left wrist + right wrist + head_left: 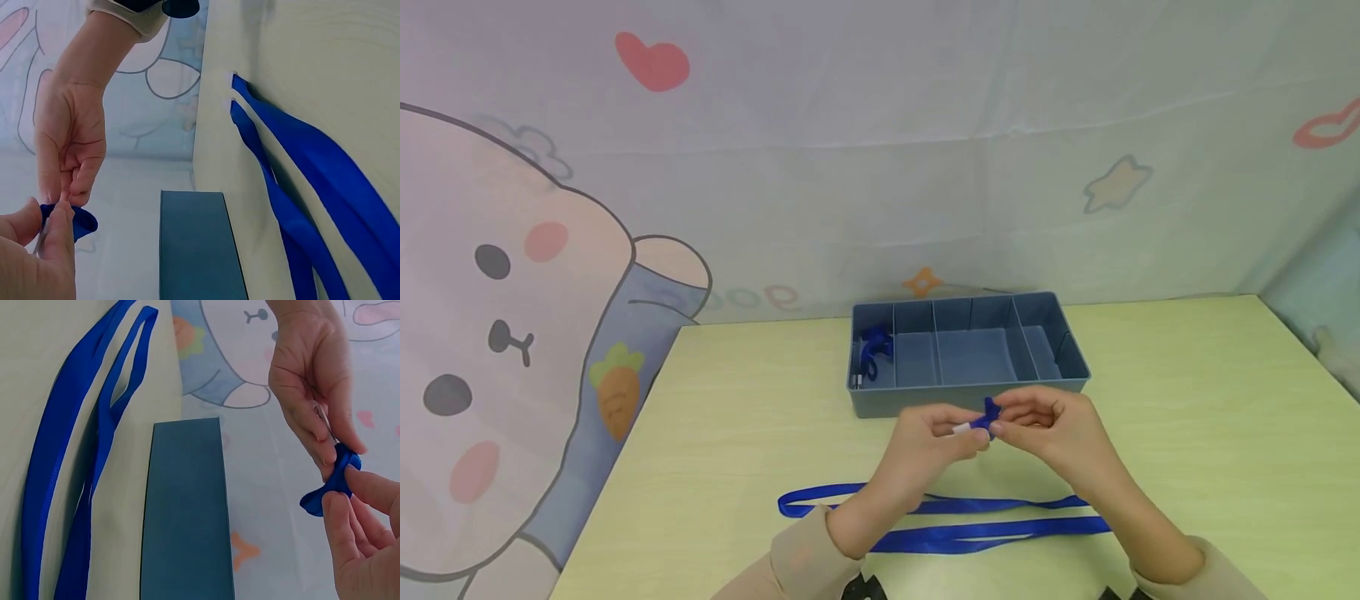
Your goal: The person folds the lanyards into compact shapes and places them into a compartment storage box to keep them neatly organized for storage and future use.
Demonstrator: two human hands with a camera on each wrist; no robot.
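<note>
Between both hands, in front of the tray, is a small blue ribbon piece (pixel 987 414), gathered like a bow. My left hand (pixel 925 442) pinches its left end, where a whitish tip (pixel 961 428) sticks out. The right hand (pixel 1056 425) holds the other end between thumb and fingers. In the right wrist view a thin silvery metal part (pixel 324 422) runs from the blue ribbon piece (pixel 340 472) along the left palm; its exact kind is unclear. Below the hands, long blue ribbons (pixel 985 529) lie across the table, partly hidden by the left forearm.
A grey-blue compartment tray (pixel 970 398) stands at the table's back edge. Its leftmost compartment holds blue ribbon pieces (pixel 874 346) with white tips. Behind hangs a printed curtain (pixel 850 167). The pale yellow table (pixel 737 400) extends to both sides.
</note>
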